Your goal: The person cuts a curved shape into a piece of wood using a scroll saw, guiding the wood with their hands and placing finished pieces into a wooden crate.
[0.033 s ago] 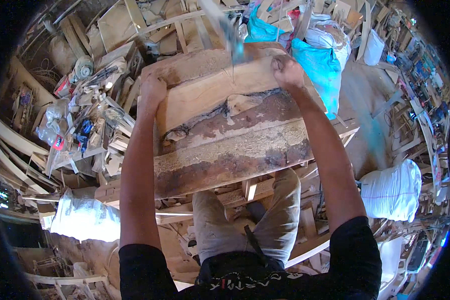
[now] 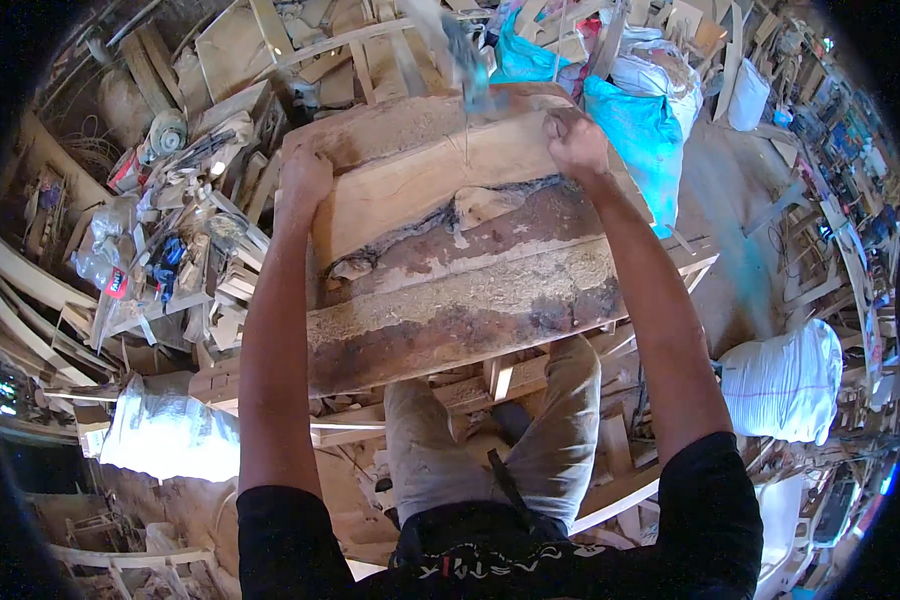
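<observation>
A pale wooden board (image 2: 400, 195) with a rough, dark bark edge towards me lies across a brown, sawdust-covered worktable (image 2: 450, 340). My left hand (image 2: 307, 178) is closed around the board's left end. At its far right corner, my right hand (image 2: 576, 145) grips with curled fingers. Between the hands, a thin upright saw blade (image 2: 467, 150) meets the board's far part. Above it hangs a blurred blue-grey saw guide (image 2: 477, 92). Whether the blade has cut into the wood, I cannot tell.
Offcuts (image 2: 230, 200) and a plastic bottle (image 2: 100, 268) are heaped at the left. A turquoise sack (image 2: 638, 140) stands beyond my right hand. A white sack (image 2: 785, 380) sits at the right, a shiny wrapped bundle (image 2: 170, 430) at the left. My legs (image 2: 430, 440) are close below the worktable.
</observation>
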The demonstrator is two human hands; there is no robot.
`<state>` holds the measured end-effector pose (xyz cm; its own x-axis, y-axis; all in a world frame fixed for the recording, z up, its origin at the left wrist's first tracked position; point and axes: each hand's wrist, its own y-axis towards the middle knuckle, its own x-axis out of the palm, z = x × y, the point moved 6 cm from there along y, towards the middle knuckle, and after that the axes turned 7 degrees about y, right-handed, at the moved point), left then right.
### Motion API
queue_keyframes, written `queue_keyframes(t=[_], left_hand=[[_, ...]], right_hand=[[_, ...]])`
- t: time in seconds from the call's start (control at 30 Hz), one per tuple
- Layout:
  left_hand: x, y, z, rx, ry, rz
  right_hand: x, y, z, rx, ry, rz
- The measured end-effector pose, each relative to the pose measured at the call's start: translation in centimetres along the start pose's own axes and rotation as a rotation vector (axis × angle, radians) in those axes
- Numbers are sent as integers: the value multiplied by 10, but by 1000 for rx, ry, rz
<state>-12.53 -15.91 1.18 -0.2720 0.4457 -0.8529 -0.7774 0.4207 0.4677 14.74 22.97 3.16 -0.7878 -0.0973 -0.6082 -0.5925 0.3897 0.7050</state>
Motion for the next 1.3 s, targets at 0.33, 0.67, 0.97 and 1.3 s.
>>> queue_keyframes(t=[0.33, 0.67, 0.97, 1.3], left_hand=[[6, 11, -12, 51, 11, 42], [-2, 8, -2, -9, -18, 61], [-7, 6, 13, -1, -47, 52], [-10, 3, 5, -21, -54, 76]], right_hand=[[3, 3, -5, 19, 30, -34], [20, 8, 28, 95, -12, -106], [22, 9, 46, 99, -70, -99], [26, 9, 28, 106, -22, -176]])
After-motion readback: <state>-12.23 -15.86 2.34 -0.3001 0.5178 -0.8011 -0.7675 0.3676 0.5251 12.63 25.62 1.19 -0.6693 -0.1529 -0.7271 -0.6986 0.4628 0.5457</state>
